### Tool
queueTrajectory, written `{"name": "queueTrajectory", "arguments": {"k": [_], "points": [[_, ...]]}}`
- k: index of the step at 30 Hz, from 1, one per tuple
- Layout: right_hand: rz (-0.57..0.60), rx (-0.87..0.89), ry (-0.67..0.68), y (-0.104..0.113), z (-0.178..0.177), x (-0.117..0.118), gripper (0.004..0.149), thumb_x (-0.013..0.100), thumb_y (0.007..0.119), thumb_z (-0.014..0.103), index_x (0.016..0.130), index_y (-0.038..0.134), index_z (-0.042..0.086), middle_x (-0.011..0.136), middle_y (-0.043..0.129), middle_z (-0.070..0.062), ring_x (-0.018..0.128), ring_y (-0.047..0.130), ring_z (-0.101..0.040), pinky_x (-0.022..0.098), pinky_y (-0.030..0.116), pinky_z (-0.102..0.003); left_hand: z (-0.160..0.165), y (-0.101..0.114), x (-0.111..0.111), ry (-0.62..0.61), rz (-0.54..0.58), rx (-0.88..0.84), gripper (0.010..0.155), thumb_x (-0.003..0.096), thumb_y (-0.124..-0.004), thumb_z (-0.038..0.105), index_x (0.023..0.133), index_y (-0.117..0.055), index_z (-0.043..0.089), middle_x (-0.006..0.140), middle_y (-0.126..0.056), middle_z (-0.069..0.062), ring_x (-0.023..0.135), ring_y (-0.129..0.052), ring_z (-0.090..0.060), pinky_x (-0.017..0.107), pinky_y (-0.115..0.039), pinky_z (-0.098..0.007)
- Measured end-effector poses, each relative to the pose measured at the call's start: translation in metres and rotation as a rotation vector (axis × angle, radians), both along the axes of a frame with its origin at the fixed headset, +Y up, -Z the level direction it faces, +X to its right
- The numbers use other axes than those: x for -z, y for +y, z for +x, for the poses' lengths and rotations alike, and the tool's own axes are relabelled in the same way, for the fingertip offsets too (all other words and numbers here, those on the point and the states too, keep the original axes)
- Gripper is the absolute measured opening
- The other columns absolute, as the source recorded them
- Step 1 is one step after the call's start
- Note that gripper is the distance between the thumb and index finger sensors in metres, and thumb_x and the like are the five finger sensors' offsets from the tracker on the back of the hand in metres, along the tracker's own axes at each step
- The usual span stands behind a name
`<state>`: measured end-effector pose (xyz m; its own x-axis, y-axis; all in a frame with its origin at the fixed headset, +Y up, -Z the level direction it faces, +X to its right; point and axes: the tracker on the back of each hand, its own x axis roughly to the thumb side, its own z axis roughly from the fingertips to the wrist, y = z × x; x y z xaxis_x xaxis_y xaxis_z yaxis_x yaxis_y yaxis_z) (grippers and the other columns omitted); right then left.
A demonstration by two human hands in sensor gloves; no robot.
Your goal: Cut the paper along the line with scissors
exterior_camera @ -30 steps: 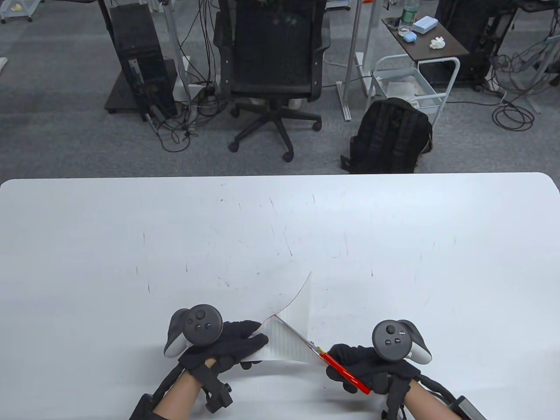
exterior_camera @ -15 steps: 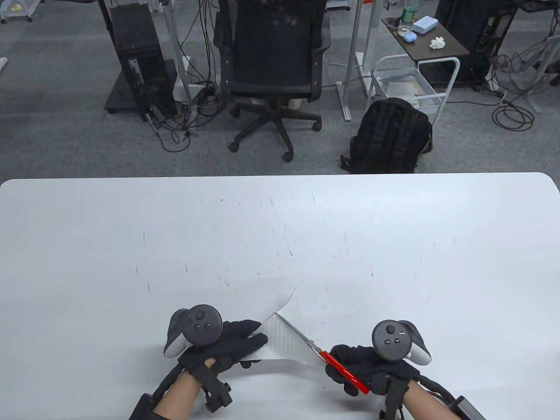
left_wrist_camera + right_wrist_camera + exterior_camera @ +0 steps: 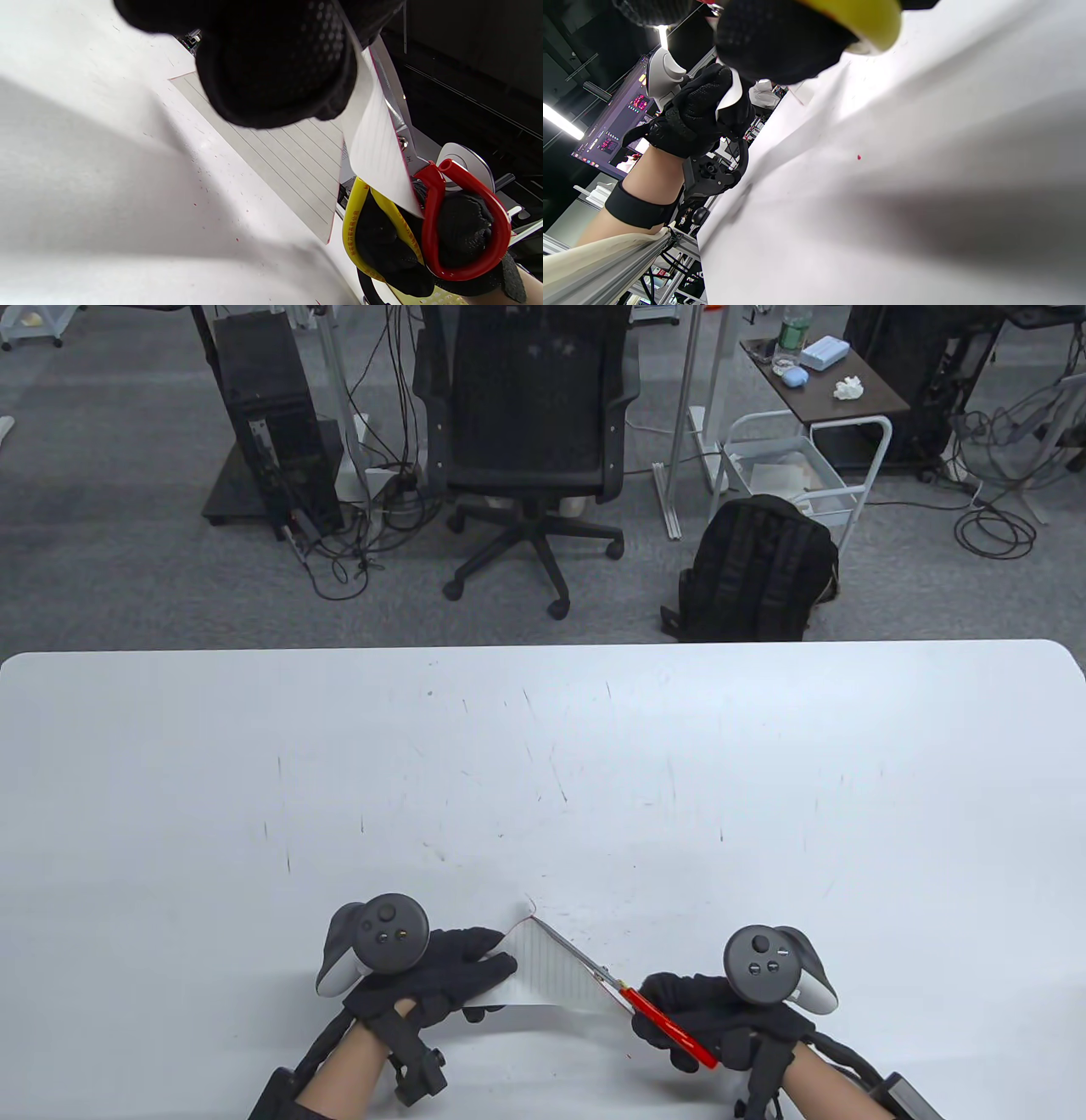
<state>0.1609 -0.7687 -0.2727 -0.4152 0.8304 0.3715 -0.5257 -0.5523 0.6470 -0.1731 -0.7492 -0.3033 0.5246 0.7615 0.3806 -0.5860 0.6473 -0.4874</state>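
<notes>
From my remote seat I count one pair of scissors [image 3: 611, 981], and its long axis runs diagonally: handles low toward the right, blade tips pointing up and to the left, ending at the paper's far corner. The blades look brought together in the table view, lying right along the paper's right-hand cut edge. My right hand [image 3: 713, 1014] grips the handles; the left wrist view shows two loops, one red [image 3: 462, 228] and one yellow [image 3: 360, 228], with gloved fingers [image 3: 460, 222] through both.

Paper: I can make out two pieces. The left hand [image 3: 433, 971] pinches one piece of lined paper [image 3: 551, 971] at its left edge, fingers pressed together on it, holding it near the front edge of the bench [image 3: 543, 780], between the two hands. In the left wrist view a second lined piece [image 3: 271, 156] lies flat on the bench just under the held one, with a thin red line along its edges. The held sheet [image 3: 377, 156] hangs edge-on there, touching the blade.

The right wrist view shows the left hand's fingers [image 3: 706, 99] curled around a white corner of paper. Two trackers, one per hand. A few tiny red specks sit on the bench.
</notes>
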Motion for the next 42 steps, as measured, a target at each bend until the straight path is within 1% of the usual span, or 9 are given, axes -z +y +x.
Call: {"name": "queueTrajectory", "arguments": {"k": [9,20,22,24,27,32,35,36,42], "points": [[-0.016,-0.018,-0.036,-0.001,0.003,0.002,0.056,0.058,0.063,0.052,0.086,0.065,0.004,0.06,0.087,-0.015,0.03,0.093,-0.008,0.031,0.074,-0.036,-0.001,-0.005,0.002,0.009,-0.021,0.051,0.039,0.0598,-0.072,0.043,0.088,-0.083,0.018,0.051,-0.101,0.004,0.034,-0.102,-0.007,0.028,-0.085,-0.02],[0.056,-0.127,-0.193,0.001,0.015,0.009,0.057,0.057,0.065,0.051,0.086,0.065,0.003,0.061,0.086,-0.017,0.03,0.093,-0.01,0.032,0.073,-0.037,-0.026,-0.012,0.013,0.101,-0.062,0.049,0.04,0.0603,-0.071,0.041,0.091,-0.08,0.019,0.058,-0.101,0.001,0.041,-0.103,-0.011,0.032,-0.085,-0.022],[0.121,-0.188,-0.252,0.005,0.021,0.012,0.057,0.057,0.066,0.051,0.086,0.065,0.001,0.061,0.086,-0.019,0.031,0.093,-0.012,0.032,0.072,-0.04,-0.033,-0.01,0.015,0.132,-0.06,0.014,0.04,0.0607,-0.07,0.041,0.093,-0.079,0.019,0.06,-0.101,0.001,0.043,-0.103,-0.012,0.033,-0.085,-0.023],[0.205,-0.321,-0.327,0.009,0.028,0.016,0.059,0.057,0.066,0.05,0.087,0.065,0.0,0.062,0.086,-0.021,0.032,0.093,-0.014,0.033,0.072,-0.04,-0.039,-0.009,0.017,0.177,-0.071,-0.041,0.045,0.062,-0.065,0.038,0.099,-0.068,0.013,0.069,-0.097,-0.003,0.05,-0.102,-0.016,0.038,-0.084,-0.025],[0.316,-0.575,-0.397,0.012,0.04,0.023,0.06,0.057,0.066,0.049,0.089,0.063,-0.001,0.065,0.084,-0.022,0.035,0.093,-0.016,0.035,0.071,-0.042,-0.05,-0.006,0.019,0.241,-0.069,-0.136,0.044,0.0627,-0.063,0.035,0.1,-0.061,0.012,0.074,-0.095,-0.005,0.055,-0.101,-0.019,0.041,-0.084,-0.028],[0.323,-0.831,-0.491,0.01,0.063,0.034,0.06,0.056,0.067,0.048,0.091,0.061,-0.002,0.068,0.083,-0.023,0.038,0.092,-0.017,0.037,0.07,-0.044,-0.067,0.001,0.019,0.293,-0.019,-0.173,0.04,0.0621,-0.066,0.035,0.1,-0.066,0.024,0.088,-0.09,-0.007,0.072,-0.095,-0.029,0.053,-0.08,-0.036],[0.388,-0.905,-0.561,0.011,0.073,0.037,0.06,0.055,0.07,0.048,0.091,0.065,0.0,0.067,0.085,-0.022,0.039,0.093,-0.02,0.04,0.071,-0.044,-0.074,0.002,0.019,0.285,-0.026,-0.198,0.039,0.0611,-0.07,0.038,0.098,-0.072,0.026,0.104,-0.073,-0.014,0.089,-0.082,-0.035,0.063,-0.074,-0.046],[0.399,-0.946,-0.576,0.011,0.076,0.038,0.06,0.054,0.07,0.048,0.091,0.065,0.001,0.068,0.085,-0.022,0.039,0.094,-0.021,0.04,0.071,-0.044,-0.076,0.002,0.02,0.258,-0.072,-0.22,0.039,0.061,-0.071,0.037,0.098,-0.073,0.026,0.107,-0.069,-0.015,0.092,-0.079,-0.037,0.066,-0.071,-0.049],[0.361,-1.09,-0.633,0.009,0.088,0.044,0.06,0.054,0.071,0.049,0.092,0.065,0.004,0.07,0.084,-0.021,0.043,0.093,-0.022,0.043,0.07,-0.045,-0.083,0.01,0.018,0.265,-0.01,-0.207,0.039,0.06,-0.073,0.038,0.096,-0.076,0.025,0.109,-0.065,-0.012,0.096,-0.074,-0.036,0.07,-0.067,-0.051]]}}
